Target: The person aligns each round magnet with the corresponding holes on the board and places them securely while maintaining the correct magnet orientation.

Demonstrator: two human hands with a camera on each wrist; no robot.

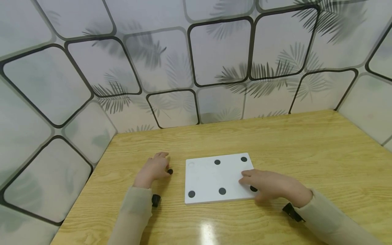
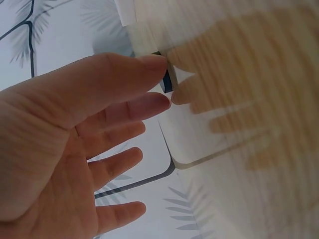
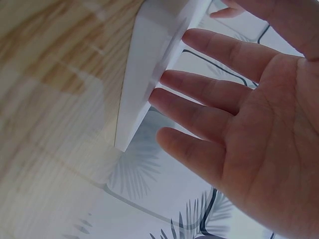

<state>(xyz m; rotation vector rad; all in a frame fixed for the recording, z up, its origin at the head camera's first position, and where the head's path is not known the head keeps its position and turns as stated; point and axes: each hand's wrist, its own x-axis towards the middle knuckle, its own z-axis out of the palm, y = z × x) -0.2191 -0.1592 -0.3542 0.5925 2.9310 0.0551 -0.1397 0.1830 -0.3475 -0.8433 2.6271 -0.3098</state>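
My left hand [image 1: 152, 170] is low over the wooden table, left of a flat white board [image 1: 205, 177]. Its thumb and index fingertips close in on a small black disc [image 2: 167, 79] at the table surface; the other fingers of that hand [image 2: 94, 144] are spread. The disc [image 1: 170, 171] shows just right of the thumb in the head view. The board carries several black discs and has a bare round recess [image 1: 191, 164] at its far left corner. My right hand [image 1: 269, 183] reaches over the board's right edge with straight fingers [image 3: 199, 94], partly covering the near-right disc.
The wood-grain table [image 1: 294, 143] runs back to a wall [image 1: 220, 51] patterned with rounded squares and leaves. The same pattern continues on the left side. Each wrist wears a dark strap device, such as the one at the right wrist [image 1: 292, 212]. A light glare lies near the table's front.
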